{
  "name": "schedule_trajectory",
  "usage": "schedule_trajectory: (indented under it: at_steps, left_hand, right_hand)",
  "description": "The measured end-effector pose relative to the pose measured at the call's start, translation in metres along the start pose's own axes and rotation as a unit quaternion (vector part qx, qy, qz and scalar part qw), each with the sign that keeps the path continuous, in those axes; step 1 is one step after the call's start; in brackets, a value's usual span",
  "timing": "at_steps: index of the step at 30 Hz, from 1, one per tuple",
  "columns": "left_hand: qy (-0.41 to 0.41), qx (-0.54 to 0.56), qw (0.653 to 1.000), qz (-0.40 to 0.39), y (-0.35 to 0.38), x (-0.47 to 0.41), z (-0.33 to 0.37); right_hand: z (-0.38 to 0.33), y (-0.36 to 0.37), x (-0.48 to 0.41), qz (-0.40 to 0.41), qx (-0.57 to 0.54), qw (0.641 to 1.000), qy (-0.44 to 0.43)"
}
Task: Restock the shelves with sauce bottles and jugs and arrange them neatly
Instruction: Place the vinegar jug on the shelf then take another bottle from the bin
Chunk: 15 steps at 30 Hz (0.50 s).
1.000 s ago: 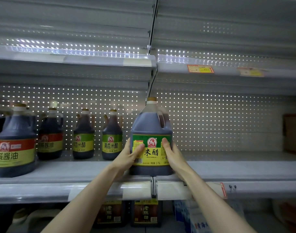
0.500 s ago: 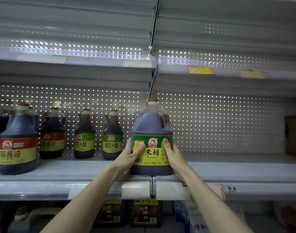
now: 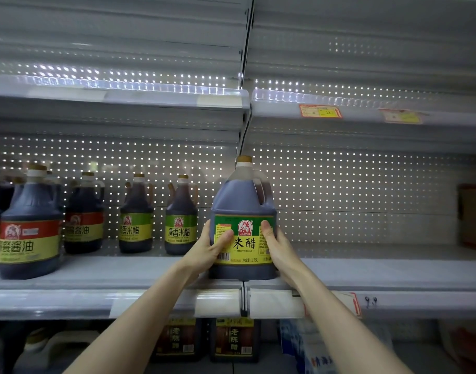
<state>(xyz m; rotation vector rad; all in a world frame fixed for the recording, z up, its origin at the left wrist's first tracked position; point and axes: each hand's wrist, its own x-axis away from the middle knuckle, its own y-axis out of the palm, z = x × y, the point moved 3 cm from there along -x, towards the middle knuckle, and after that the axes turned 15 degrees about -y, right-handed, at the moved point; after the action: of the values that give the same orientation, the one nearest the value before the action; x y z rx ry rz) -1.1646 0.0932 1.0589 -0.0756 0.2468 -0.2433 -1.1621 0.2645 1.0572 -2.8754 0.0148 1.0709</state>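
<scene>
Jug (image 3: pixel 243 201) of dark vinegar, green-and-yellow label, upright, gripped by left hand (image 3: pixel 207 249) and right hand (image 3: pixel 276 247)

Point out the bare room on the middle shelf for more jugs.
Widest bare stretch: middle shelf right of the rice vinegar jug, up to the brown box. Narrow gap: between that jug and the nearest green-label bottle, where the left hand grips. Left end, around the soy sauce jugs, is crowded.

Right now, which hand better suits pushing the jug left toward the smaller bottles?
Likely the right hand: it grips the large dark plastic jug on its right side; the left hand blocks the path.
</scene>
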Motion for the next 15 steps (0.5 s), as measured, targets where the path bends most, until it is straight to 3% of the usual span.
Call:
schedule_trajectory:
  at_steps: [15]
  left_hand:
    - [-0.027, 0.046, 0.999, -0.006, -0.008, 0.011, 0.002]
  right_hand:
    - [-0.002, -0.001, 0.001, -0.005, -0.016, 1.0, 0.013]
